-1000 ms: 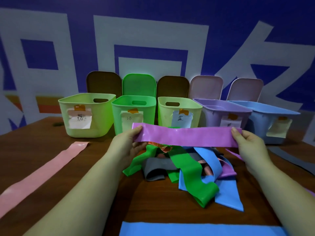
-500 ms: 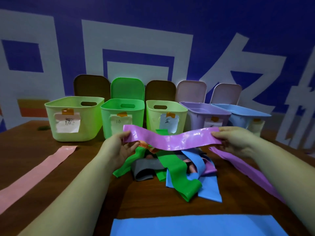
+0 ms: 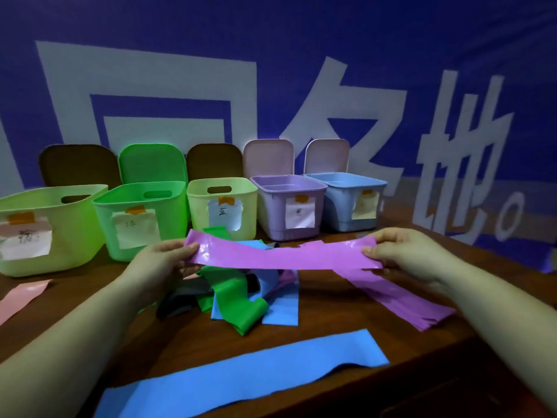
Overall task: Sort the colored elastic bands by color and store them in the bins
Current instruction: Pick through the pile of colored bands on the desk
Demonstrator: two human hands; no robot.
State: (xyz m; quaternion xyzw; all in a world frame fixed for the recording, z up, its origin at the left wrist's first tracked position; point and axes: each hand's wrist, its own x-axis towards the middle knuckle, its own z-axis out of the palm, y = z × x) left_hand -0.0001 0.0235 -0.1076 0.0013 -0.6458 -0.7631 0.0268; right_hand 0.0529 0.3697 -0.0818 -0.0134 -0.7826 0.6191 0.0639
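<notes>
Both hands pinch one purple band (image 3: 280, 256) taut above the surface (image 3: 331, 300): the left hand (image 3: 164, 260) closed on its left end, the right hand (image 3: 404, 254) closed on its right end. Below it lies a tangled heap of green, blue and grey bands (image 3: 241, 300); a purple stack (image 3: 401, 300) lies flat under the right hand, possibly several layers. A long blue band (image 3: 241, 378) lies along the near edge, a pink one (image 3: 21, 297) at far left. Five open bins line the back; the purple bin (image 3: 289, 206) stands just behind the held band.

Left hand (image 3: 162, 260) and right hand (image 3: 404, 254) stretch a purple band (image 3: 280, 256).
</notes>
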